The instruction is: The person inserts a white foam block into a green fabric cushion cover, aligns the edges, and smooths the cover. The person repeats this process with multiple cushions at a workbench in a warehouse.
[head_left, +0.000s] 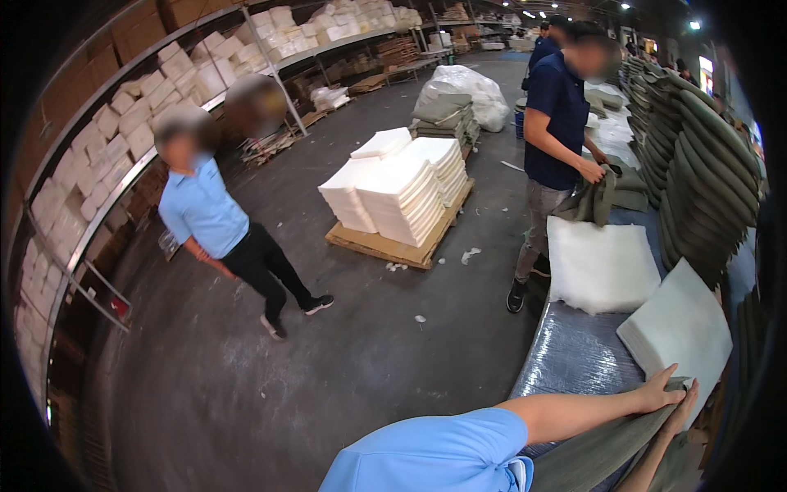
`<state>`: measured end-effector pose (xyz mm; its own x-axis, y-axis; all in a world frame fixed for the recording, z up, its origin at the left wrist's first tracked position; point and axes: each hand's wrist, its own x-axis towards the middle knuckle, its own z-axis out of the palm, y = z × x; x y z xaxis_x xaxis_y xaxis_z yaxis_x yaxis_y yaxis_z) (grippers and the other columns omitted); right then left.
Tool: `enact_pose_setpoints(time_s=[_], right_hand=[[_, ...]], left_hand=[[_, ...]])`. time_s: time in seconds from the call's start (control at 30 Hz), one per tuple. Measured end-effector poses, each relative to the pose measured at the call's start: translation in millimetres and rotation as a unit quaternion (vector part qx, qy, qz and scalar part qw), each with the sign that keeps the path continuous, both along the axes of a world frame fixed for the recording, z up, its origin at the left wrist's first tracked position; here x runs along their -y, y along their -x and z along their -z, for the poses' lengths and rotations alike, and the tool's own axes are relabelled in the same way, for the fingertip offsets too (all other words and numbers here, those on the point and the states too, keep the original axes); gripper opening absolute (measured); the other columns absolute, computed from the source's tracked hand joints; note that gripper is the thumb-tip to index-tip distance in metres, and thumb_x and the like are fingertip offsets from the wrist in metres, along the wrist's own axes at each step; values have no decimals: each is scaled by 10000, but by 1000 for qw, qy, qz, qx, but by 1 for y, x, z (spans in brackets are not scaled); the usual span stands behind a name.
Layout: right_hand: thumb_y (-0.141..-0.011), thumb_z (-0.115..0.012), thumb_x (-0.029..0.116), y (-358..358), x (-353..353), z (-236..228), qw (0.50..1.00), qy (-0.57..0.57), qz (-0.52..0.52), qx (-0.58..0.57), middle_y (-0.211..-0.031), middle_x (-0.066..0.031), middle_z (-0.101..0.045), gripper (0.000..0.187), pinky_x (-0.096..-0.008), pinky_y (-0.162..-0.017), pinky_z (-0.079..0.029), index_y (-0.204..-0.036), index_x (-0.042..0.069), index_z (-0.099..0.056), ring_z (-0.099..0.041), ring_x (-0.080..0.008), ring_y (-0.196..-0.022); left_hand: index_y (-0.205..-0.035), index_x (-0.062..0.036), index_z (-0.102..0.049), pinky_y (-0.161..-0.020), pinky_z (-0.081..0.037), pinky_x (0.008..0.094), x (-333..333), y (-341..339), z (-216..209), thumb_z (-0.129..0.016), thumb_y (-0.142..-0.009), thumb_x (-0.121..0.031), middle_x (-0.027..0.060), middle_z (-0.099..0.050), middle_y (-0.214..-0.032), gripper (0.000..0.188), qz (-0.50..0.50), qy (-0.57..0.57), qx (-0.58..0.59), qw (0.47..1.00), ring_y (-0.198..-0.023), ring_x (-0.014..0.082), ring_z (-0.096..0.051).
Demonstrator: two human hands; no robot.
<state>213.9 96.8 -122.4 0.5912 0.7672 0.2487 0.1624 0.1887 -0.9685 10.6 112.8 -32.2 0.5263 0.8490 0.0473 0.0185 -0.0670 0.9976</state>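
My left hand (662, 390) and my right hand (680, 414) are close together at the lower right, their fingers closed on the end of a grey-green fabric cover (607, 451). The cover stretches back along my forearms toward the lower edge. Whether anything is inside it, I cannot tell. Just beyond my fingers, a tilted stack of pale foam sheets (684, 320) lies on the table (574, 348), whose top is wrapped in shiny plastic. A thick white fluffy pad (602, 262) rests farther along the table.
Past the pad, a person in a dark shirt (557, 123) handles another grey-green cover (597, 197). Tall piles of grey-green cushions (705, 164) line the table's far side. Stacked white pads (393, 193) sit on a pallet. Someone in a light blue shirt (205, 205) stands at left near the shelves.
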Motion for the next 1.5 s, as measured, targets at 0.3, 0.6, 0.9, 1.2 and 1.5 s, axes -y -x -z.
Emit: enact_pose_setpoints(time_s=[0.3,0.6,0.9,1.2,1.5], right_hand=[[-1121,-491,405,-36,-5,-24,985,-41,159,55,-1138,-87,-719,492,-329,-999,-479,-1274,-6,-714,-636,-176,-1060],[-1106,-526,459,-11,45,-21,977,-5,178,-115,-854,8,-586,471,-269,-730,-424,-989,20,-649,-529,-118,-795],[-1103,-447,576,27,46,-50,983,35,100,-150,-898,42,-603,561,-285,-771,-416,-981,75,-667,-525,-82,-846],[-1099,-503,551,38,28,-51,983,-30,88,-159,-733,61,-509,570,-284,-624,-358,-738,115,-563,-429,-71,-686],[-1069,-586,524,19,-8,-62,977,-21,201,-74,-639,50,-349,653,-355,-548,-273,-627,79,-405,-305,-96,-634]], left_hand=[[-1019,83,-717,-898,-523,509,-48,-64,-22,-361,-1122,-444,310,-726,-1031,645,103,-195,-6,975,-978,449,-707],[-1270,-53,-694,-1022,-456,358,-58,-58,-5,-328,-1057,-726,102,-706,-1158,796,261,191,-43,945,-1103,196,-629],[-1219,-54,-707,-967,-470,302,-67,-43,-4,-604,-1036,-558,41,-706,-1131,546,220,136,-15,966,-1081,130,-624],[-1170,-84,-736,-956,-463,287,-74,-5,1,-704,-1019,-359,-16,-709,-1099,315,226,156,139,951,-1048,82,-608],[-1191,-18,-727,-860,-504,298,-35,-19,-14,-599,-1076,-353,4,-720,-1028,377,162,76,66,982,-939,99,-625]])
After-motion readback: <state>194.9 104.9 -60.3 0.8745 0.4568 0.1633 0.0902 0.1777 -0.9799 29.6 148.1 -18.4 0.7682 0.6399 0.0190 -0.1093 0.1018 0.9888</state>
